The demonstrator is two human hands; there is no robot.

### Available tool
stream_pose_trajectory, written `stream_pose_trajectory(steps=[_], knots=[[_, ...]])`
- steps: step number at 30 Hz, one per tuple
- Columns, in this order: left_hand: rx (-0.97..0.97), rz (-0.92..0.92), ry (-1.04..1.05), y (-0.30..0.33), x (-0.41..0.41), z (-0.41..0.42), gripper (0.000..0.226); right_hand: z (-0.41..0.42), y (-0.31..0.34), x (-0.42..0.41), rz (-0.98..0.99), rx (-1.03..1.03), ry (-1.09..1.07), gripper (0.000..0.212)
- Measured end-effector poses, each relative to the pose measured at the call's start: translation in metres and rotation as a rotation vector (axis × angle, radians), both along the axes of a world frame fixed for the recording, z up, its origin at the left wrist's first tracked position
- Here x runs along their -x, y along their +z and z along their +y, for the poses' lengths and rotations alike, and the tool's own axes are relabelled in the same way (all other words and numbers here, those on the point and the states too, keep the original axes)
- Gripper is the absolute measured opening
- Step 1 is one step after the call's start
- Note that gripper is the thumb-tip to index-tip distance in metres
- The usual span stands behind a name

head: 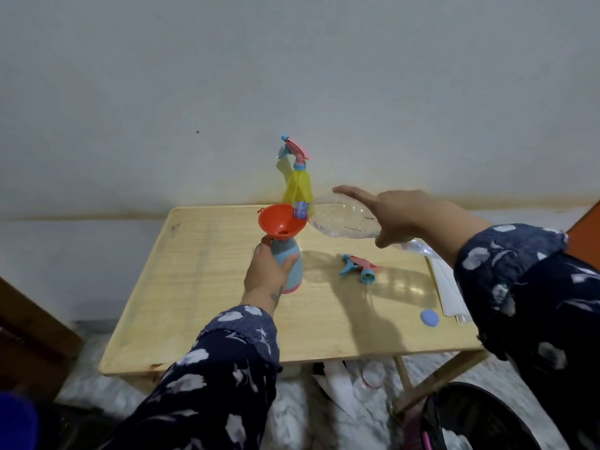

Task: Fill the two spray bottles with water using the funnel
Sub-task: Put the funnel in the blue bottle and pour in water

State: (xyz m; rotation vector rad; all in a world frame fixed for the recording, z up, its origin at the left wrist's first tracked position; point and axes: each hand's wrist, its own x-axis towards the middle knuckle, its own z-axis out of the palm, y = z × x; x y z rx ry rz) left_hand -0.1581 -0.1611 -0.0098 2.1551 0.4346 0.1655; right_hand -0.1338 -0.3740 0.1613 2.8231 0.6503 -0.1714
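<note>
A light blue spray bottle [290, 258] with a pink base stands on the wooden table [201, 287], its top off. An orange funnel [281, 224] sits in its neck. My left hand [267, 272] grips the bottle's body. My right hand [394, 212] holds a clear plastic water bottle [341, 219] tipped on its side, its mouth over the funnel's rim. Behind stands a yellow spray bottle [298, 186] with its pink and blue trigger head on. A loose trigger head [358, 267] lies on the table to the right.
A blue bottle cap [429, 318] lies near the table's right front. White papers [449, 287] rest at the right edge. The wall is close behind the table. Bags and a dark bin [480, 417] sit on the floor below.
</note>
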Motion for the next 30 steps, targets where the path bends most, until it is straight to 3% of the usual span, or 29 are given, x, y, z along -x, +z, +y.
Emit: stream_pose_trajectory(steps=[30], knots=[[-0.007, 0.056, 0.055, 0.002, 0.0, -0.005, 0.06, -0.017, 0.002, -0.012, -0.119, 0.003, 0.113, 0.114]])
